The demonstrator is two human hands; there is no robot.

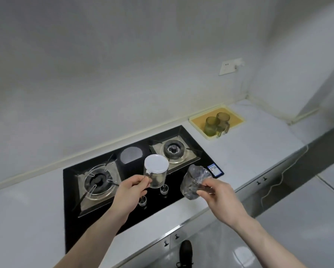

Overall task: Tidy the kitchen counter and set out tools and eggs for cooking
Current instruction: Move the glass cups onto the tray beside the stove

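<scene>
While held over the hob (191, 136), left hand (132, 187) grip clamped on lidded jug (156, 172), right hand (213, 192) on tilted glass (194, 181).

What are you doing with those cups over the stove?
A person stands at the black gas stove with a clear glass cup in each hand. The left hand grips the handle of a cup with a white lid. The right hand holds an open, tilted glass cup. Two green mugs wait on a yellow tray farther along the counter.
</scene>
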